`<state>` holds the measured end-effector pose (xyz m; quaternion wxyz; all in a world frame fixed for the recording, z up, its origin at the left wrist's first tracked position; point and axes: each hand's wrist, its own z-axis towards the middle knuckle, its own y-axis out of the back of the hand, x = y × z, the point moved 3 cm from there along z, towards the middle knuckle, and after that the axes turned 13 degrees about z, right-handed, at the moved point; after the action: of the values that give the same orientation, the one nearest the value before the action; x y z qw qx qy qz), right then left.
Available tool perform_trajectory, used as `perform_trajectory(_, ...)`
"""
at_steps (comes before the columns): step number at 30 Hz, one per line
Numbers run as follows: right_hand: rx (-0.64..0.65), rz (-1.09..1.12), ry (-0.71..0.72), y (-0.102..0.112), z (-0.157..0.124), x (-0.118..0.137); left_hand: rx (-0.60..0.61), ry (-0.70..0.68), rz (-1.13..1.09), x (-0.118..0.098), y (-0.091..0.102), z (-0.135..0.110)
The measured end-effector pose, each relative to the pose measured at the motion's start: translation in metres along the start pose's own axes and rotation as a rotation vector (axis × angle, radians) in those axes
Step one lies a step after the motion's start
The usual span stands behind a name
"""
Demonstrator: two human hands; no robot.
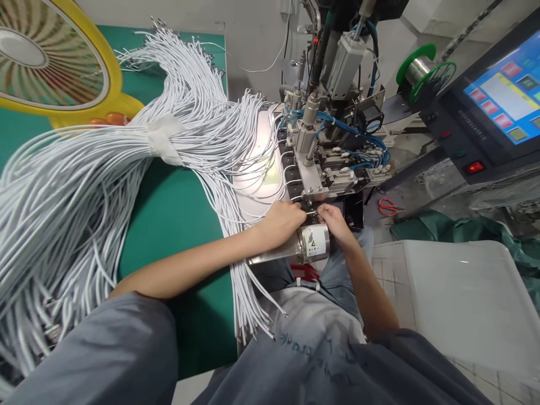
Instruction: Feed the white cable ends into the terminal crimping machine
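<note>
- Judging by several strands looped into the black clamps (294, 188), at eleven o'clock from the hands, seemingly partway through this round of placing
- Holding one white cable (311, 213) at the clock's centre, just in front of the machine (307, 135), apparently not yet seated
- Much left to handle, by the look of it, with a large bundle (202, 129) at ten o'clock, gathered by a pale wrap (165, 139), lying on the green counter (177, 214) and trailing loose ends at seven o'clock
- Cannot tell which ends in the bundle are finished
- With the left hand (283, 221), gripping the white cable in a closed, fist-like grip, back turned up, reaching in from between eight and nine o'clock, over the counter and some hanging strands
- With the right hand (336, 220), pinching near the cable's tip between thumb and fingers, coming in from between four and five o'clock, elbow bent, just above the labelled cylinder (315, 241) at six o'clock
</note>
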<state>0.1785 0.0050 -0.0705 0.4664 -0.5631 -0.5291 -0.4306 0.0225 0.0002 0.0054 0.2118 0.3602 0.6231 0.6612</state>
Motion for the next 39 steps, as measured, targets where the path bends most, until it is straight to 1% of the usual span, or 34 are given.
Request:
perform_trajectory(2,-0.078,-0.044,0.062,0.004,-0.003,0.001,-0.012,0.000,-0.004,0.000,0.001,-0.001)
perform_trajectory(4,-0.136,-0.123,0.173,0.005,-0.010,0.006,-0.020,-0.002,-0.004,-0.001,0.001,-0.001)
perform_trajectory(5,-0.134,-0.182,0.235,0.004,-0.015,0.009,-0.026,-0.003,0.000,-0.001,0.000,-0.001)
perform_trajectory(7,-0.082,-0.329,0.348,0.001,-0.025,0.015,-0.030,-0.003,0.005,-0.002,0.000,-0.001)
perform_trajectory(10,-0.017,-0.539,0.461,-0.003,-0.034,0.019,-0.023,-0.012,0.000,-0.001,0.000,-0.002)
perform_trajectory(13,-0.004,-0.650,0.569,-0.002,-0.037,0.023,-0.041,-0.024,0.005,-0.001,-0.001,-0.002)
perform_trajectory(15,-0.073,-0.623,0.636,-0.001,-0.043,0.029,-0.055,-0.021,0.010,0.000,-0.001,-0.002)
perform_trajectory(17,-0.223,-0.532,0.686,-0.003,-0.057,0.035,-0.050,-0.002,0.008,0.002,-0.002,-0.001)
perform_trajectory(18,-0.284,-0.479,0.686,-0.006,-0.067,0.037,-0.044,0.022,0.009,0.003,-0.002,-0.001)
perform_trajectory(19,-0.302,-0.436,0.658,-0.013,-0.077,0.037,-0.035,0.056,0.013,0.005,-0.002,0.000)
perform_trajectory(20,-0.267,-0.410,0.599,-0.022,-0.088,0.035,-0.027,0.093,0.021,0.007,-0.002,0.000)
perform_trajectory(21,-0.179,-0.401,0.509,-0.034,-0.097,0.031,-0.022,0.130,0.031,0.008,-0.001,0.001)
perform_trajectory(23,0.081,-0.391,0.278,-0.062,-0.114,0.018,-0.006,0.179,0.042,0.011,-0.001,0.001)
perform_trajectory(25,0.328,-0.326,0.053,-0.088,-0.126,0.001,0.004,0.197,0.044,0.011,-0.001,0.001)
perform_trajectory(26,0.422,-0.273,-0.031,-0.098,-0.130,-0.006,0.003,0.198,0.045,0.011,-0.002,0.002)
perform_trajectory(28,0.547,-0.179,-0.125,-0.112,-0.132,-0.017,-0.002,0.199,0.050,0.011,-0.002,0.001)
perform_trajectory(30,0.591,-0.140,-0.146,-0.119,-0.131,-0.023,-0.014,0.194,0.049,0.009,-0.002,0.001)
perform_trajectory(35,0.601,-0.059,-0.173,-0.124,-0.129,-0.025,-0.073,0.146,0.019,0.003,0.004,0.000)
perform_trajectory(37,0.582,-0.097,-0.141,-0.123,-0.130,-0.023,-0.104,0.102,-0.014,-0.002,0.009,-0.002)
perform_trajectory(39,0.526,-0.196,-0.070,-0.114,-0.130,-0.015,-0.149,0.015,-0.087,-0.011,0.015,-0.005)
